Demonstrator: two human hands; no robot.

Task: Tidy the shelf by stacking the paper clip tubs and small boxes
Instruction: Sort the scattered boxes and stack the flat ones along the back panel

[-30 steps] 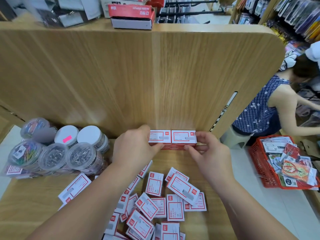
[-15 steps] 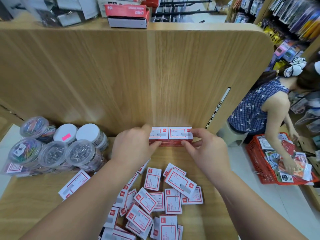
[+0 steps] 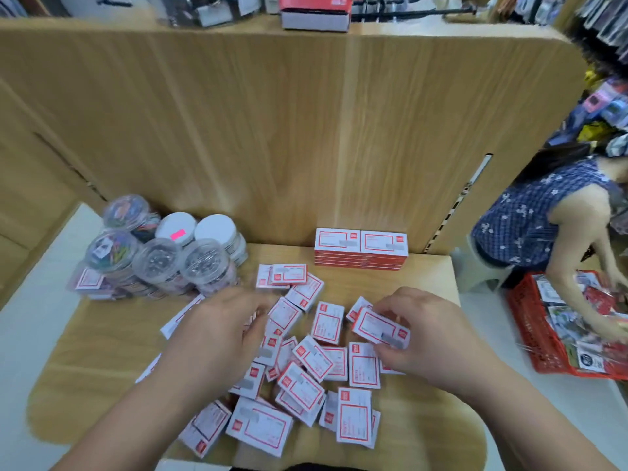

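Note:
Two neat stacks of small red-and-white boxes [image 3: 361,248] stand side by side against the wooden back panel. Several loose boxes of the same kind [image 3: 299,375] lie scattered over the wooden shelf [image 3: 85,368]. My right hand [image 3: 431,331] pinches one loose box [image 3: 380,329] at the pile's right side, slightly lifted. My left hand [image 3: 221,334] lies over the pile's left part, fingers bent down onto the boxes; its grip is blurred. Clear paper clip tubs [image 3: 159,256] stand clustered at the back left, some with white lids.
The tall wooden panel [image 3: 272,130] closes off the back. A person [image 3: 543,226] bends over a red basket [image 3: 557,334] on the floor at the right. A red and white carton [image 3: 316,11] sits on top of the panel.
Both hands let go of the two stacks at the back and came down toward me to the loose pile. My right hand took up one box.

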